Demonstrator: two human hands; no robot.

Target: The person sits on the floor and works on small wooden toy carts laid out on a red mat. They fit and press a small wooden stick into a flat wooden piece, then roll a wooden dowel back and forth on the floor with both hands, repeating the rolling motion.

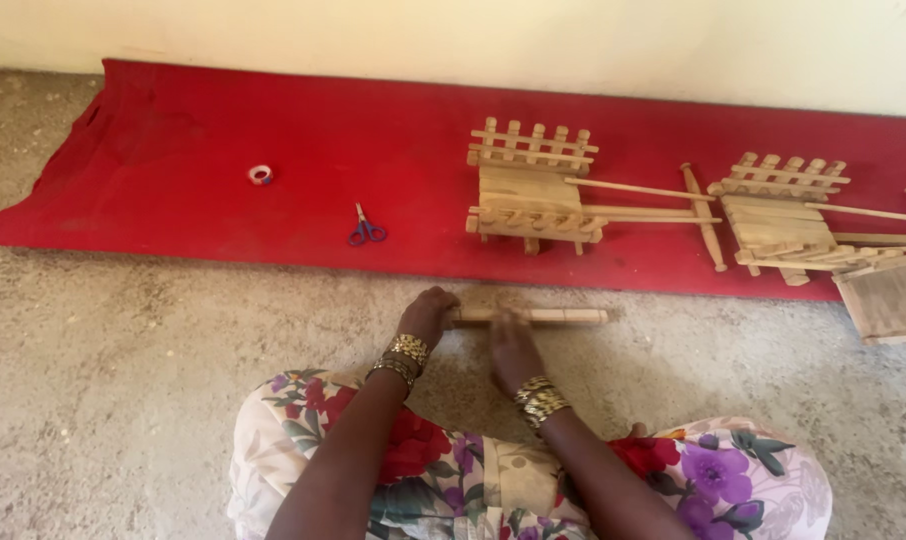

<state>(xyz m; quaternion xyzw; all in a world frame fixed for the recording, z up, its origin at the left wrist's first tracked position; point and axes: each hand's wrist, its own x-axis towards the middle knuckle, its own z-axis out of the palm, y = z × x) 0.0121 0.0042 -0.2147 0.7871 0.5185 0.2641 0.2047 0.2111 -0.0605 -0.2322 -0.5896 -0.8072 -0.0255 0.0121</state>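
pressing down on a wooden stick [553, 316] that lies flat on the rough concrete floor [123, 400], we have both hands on it just in front of the red cloth [173, 150]. our left hand [428, 312] curls over the stick's left end, fingers bent around it in a loose grip; our right hand [510, 345] lies flatter, palm down with the fingers extended over the middle of the stick, so it pins more than it grasps. the right half of the stick juts out free.

from here we judge the main risk is the stick rolling or skidding: the floor is gritty and uneven, and a flat palm gives little hold if the push goes sideways. the free end could swing toward the edge of the cloth. grit could also scratch the wood or nick our fingertips.

on the cloth, the nearer wooden cart [533, 195] stands just beyond our hands, with thin poles sticking out to its right; a forward slip could knock it. a second wooden cart [783, 210] stands further right, the blue-handled scissors [366, 230] and a small roll of tape [260, 174] sit well apart to the left.
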